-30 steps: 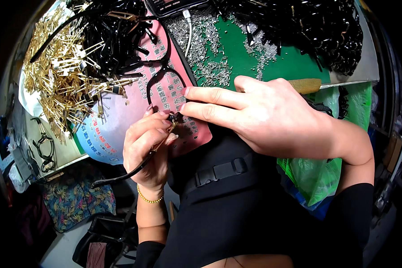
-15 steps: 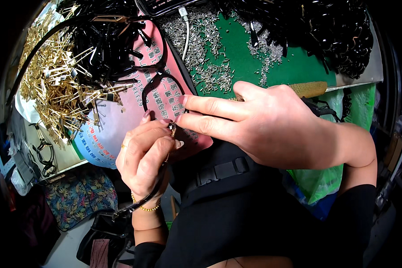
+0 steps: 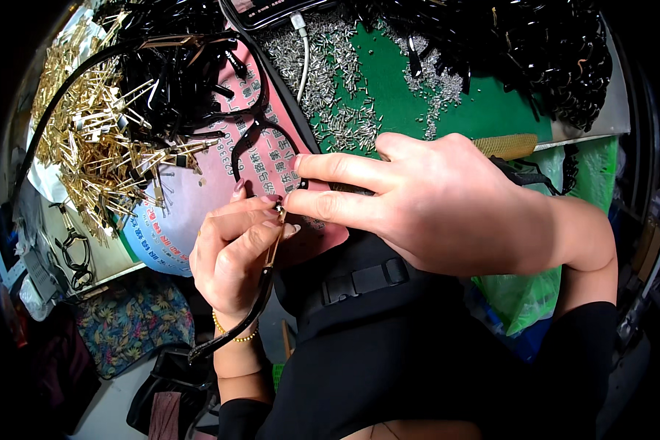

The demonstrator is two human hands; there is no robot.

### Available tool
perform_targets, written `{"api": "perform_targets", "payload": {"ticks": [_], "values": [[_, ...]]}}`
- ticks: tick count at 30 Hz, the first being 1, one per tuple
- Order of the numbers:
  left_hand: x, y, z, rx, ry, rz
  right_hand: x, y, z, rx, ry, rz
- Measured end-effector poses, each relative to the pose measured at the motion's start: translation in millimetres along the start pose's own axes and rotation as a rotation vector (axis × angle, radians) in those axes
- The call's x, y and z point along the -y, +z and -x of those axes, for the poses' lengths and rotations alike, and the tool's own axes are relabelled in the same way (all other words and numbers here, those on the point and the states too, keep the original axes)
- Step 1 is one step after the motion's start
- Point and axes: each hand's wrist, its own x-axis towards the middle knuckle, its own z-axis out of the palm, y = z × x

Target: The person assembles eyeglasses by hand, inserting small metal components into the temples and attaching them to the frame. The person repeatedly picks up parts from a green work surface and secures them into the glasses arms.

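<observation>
My left hand [image 3: 235, 253] is closed, its thumb and fingers pinching the gold hinge end of a black temple arm [image 3: 254, 309], which hangs down across my wrist. That end meets the corner of a black eyeglass frame [image 3: 259, 117]. My right hand [image 3: 447, 209] comes in from the right, two fingers stretched against the frame's near rim, their tips beside my left fingertips. The frame's other temple arm [image 3: 73, 73], with a gold-coloured part, arches away to the far left. Whatever small part sits between the fingertips is mostly hidden.
Gold metal pieces [image 3: 88, 139] heap at the left beside black temple arms [image 3: 161, 92]. Silver pins [image 3: 345, 117] scatter over the green mat [image 3: 385, 81]. A black glossy pile [image 3: 543, 59] lies far right, a phone [image 3: 271, 10] and white cable [image 3: 305, 62] at the back. Green plastic [image 3: 524, 293] hangs at right.
The temple arm in my left hand has swung a little, showing more of its gold part below my fingers. My right hand has shifted slightly left; the frame stays nearly in place.
</observation>
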Motion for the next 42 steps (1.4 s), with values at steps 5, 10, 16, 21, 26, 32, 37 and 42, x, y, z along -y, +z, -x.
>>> {"api": "perform_targets", "payload": {"ticks": [5, 10, 16, 21, 26, 32, 37, 42], "values": [[3.5, 1.9, 3.5, -0.047, -0.021, 0.06, -1.6, 2.0, -5.4, -0.046, -0.071, 0.098], [9.9, 5.8, 13.3, -0.116, -0.068, 0.126, 1.0, 12.7, -7.4, -0.192, -0.145, 0.267], [-0.4, 11.3, 2.0, -0.138, 0.016, -0.055, 4.7, 12.6, -0.4, -0.229, -0.102, 0.347], [0.2, 17.6, 2.1, -0.252, 0.104, 0.034, -19.4, -26.3, 11.0, -0.346, 0.191, 0.467], [-65.5, -23.0, -36.9, -0.238, 0.122, 0.052, -38.2, -33.8, -25.5, -0.261, 0.328, 0.701], [-32.2, -108.1, -32.3, -0.426, -0.655, -0.403, -51.2, -38.3, -19.6, -0.347, 0.296, 0.651], [90.6, -175.8, -4.8, -0.597, -0.789, -0.981, -53.4, -49.7, -11.2, -0.445, 0.328, 0.481], [166.5, -198.0, 35.6, -0.595, -0.503, -1.22, -55.5, -65.0, 4.6, -0.608, 0.259, 0.144]]}}
